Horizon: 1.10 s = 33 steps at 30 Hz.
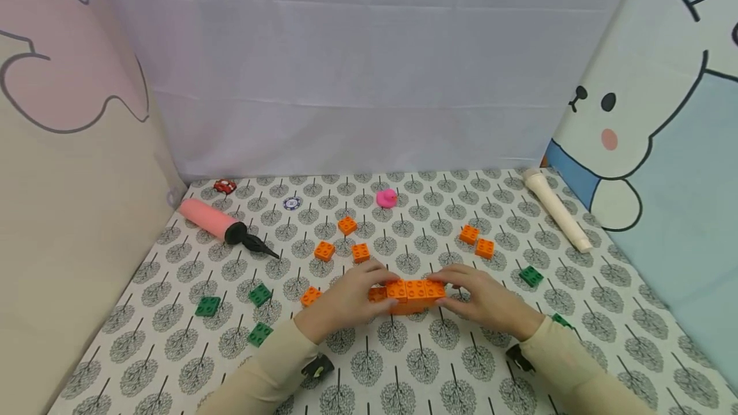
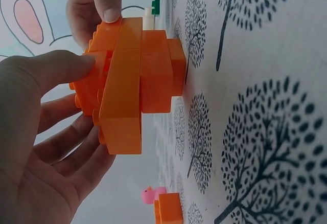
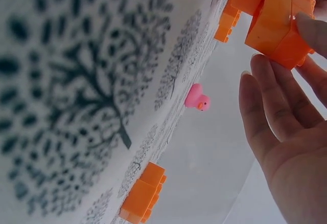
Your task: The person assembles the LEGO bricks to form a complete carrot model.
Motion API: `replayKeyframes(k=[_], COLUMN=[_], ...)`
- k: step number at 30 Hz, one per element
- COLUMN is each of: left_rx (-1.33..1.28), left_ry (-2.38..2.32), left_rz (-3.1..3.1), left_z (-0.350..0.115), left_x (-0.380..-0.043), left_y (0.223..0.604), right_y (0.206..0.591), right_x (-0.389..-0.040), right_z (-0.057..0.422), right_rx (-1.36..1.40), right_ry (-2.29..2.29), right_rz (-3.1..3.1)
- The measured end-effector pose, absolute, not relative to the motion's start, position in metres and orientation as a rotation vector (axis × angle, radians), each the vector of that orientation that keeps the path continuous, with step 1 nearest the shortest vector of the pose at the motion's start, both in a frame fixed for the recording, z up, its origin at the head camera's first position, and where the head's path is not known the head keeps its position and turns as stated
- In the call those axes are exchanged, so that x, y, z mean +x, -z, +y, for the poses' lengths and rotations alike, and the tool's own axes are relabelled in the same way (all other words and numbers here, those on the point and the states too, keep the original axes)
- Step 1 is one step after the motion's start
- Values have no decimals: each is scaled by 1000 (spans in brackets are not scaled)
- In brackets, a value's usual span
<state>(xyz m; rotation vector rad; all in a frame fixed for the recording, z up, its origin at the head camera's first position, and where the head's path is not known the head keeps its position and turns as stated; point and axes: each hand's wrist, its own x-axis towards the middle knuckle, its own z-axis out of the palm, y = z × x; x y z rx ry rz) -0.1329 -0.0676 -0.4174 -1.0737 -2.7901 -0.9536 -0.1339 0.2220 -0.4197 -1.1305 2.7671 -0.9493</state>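
Orange building bricks are stacked into a structure (image 1: pixel 416 296) near the middle of the table, between the two hands. In the left wrist view this stack (image 2: pixel 122 88) widens upward, its narrow lowest layer close over the cloth. My left hand (image 1: pixel 353 296) pinches an orange brick (image 2: pixel 94 81) in the top layer at the left end, thumb in front and fingers behind. At the opposite end my right hand (image 1: pixel 487 300) pinches the top orange brick (image 3: pixel 291 47) between thumb and fingers.
Loose orange bricks (image 1: pixel 324 250) lie behind the stack, more (image 1: pixel 484 248) at the right. Green bricks (image 1: pixel 207 306) are scattered on both sides. Farther out are a pink pump-like tube (image 1: pixel 207 218), a pink duck (image 1: pixel 386 198), a red toy car (image 1: pixel 225 186), a chip (image 1: pixel 292 203) and a white stick (image 1: pixel 556 210).
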Motion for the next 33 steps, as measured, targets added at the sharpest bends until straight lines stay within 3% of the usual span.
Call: replayKeyframes(k=[33], left_rx=[-1062], left_ry=[874], left_rz=[-2927], left_z=[-70], left_x=[-133], left_y=[415], right_y=[419], right_x=[-134], right_z=[222], right_rx=[-1153], right_ry=[931], right_rz=[2781])
